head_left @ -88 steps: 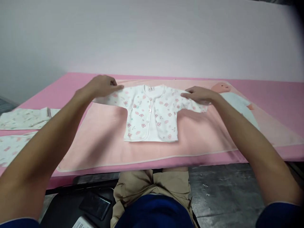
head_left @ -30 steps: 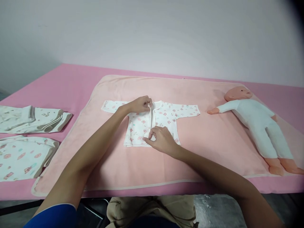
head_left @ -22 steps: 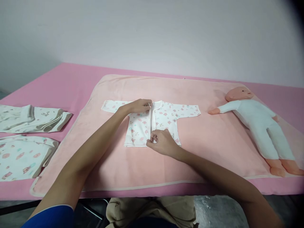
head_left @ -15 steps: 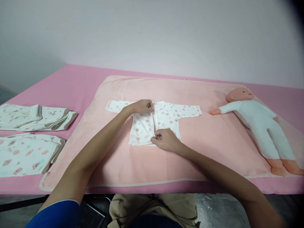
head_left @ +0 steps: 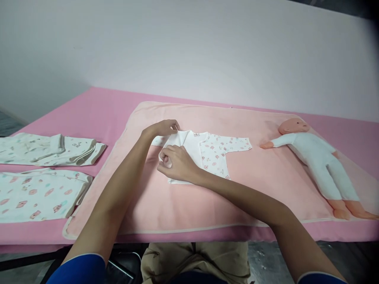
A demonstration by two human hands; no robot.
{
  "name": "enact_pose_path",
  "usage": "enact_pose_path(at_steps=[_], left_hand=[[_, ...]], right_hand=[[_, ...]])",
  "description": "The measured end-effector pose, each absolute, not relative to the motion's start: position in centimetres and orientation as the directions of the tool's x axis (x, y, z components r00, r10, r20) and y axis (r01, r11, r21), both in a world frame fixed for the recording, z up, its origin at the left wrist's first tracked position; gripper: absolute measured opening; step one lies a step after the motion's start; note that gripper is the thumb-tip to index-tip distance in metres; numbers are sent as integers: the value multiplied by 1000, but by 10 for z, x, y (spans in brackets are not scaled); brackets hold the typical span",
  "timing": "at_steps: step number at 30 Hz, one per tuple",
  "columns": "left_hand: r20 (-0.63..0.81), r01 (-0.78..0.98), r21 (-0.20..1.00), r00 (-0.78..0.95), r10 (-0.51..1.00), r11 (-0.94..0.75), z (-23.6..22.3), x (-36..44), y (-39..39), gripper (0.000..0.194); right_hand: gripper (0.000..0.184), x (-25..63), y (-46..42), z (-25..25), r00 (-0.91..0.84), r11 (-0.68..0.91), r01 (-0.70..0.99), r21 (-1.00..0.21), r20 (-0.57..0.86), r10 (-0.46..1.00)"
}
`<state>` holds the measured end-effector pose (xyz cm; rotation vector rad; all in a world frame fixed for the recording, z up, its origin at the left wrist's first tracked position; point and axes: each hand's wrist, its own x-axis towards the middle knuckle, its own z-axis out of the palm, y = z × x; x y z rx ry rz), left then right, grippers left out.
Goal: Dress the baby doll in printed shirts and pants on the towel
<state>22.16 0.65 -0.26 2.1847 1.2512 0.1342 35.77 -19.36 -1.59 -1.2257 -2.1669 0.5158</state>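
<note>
Two hands hold the printed shirt (most spreads to their right).

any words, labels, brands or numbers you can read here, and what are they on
Nothing can be read for certain.
Label inside the neck of the small shirt: dark marks show, but too small to read.
Small dark print on the far folded garment at the left: too small to tell whether it is lettering or a picture.

Left hand, right hand on jacket (printed)
</note>
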Motion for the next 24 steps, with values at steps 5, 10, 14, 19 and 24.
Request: enact_pose_path(at_steps=[5,10,14,19,24], left_hand=[[-263,744,608,518,814,-277,-20,214,12,48],[-219,770,557,496,840,-310,-19,225,2,40],[93,799,316,511,855,-512,-29,239,-29,39],[270,643,311,646,714,-699,-62,216,-89,61],[56,606,304,759,649,-735,-81,187,-124,72]], right_hand=[[32,373,-187,-56,-658,729,466,-502,354,664],[51,393,-202,-80,-766,770,470,-431,234,599],[54,398,-226,-72,-821,795,434,-425,177,543],[53,436,-264,-53,-812,800,405,-444,227,537],[24,490,-281,-44,-560,627,674,-390,284,778]])
